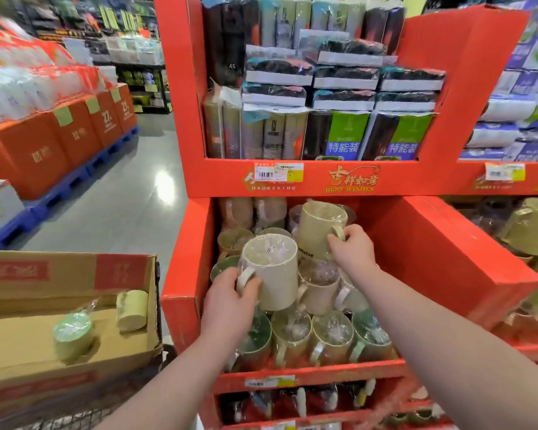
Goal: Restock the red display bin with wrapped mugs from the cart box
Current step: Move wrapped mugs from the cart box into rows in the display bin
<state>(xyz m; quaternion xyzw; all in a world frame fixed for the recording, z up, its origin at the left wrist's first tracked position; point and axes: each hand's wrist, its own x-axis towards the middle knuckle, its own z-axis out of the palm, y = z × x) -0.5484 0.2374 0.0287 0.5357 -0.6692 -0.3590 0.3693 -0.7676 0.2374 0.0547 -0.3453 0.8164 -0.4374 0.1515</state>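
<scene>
Hands are each gripping a mug handle: left hand (227, 305) a cream plastic-wrapped mug (271, 274) at the centre of the red cardboard display bin (432, 252), right hand (351, 248) a beige plastic-wrapped mug (317, 228) nearer its back edge.

Cart box (19, 336) left of display bin (187, 259); mugs (292, 333) inside bin; packaged goods shelf (416, 178) above.
</scene>
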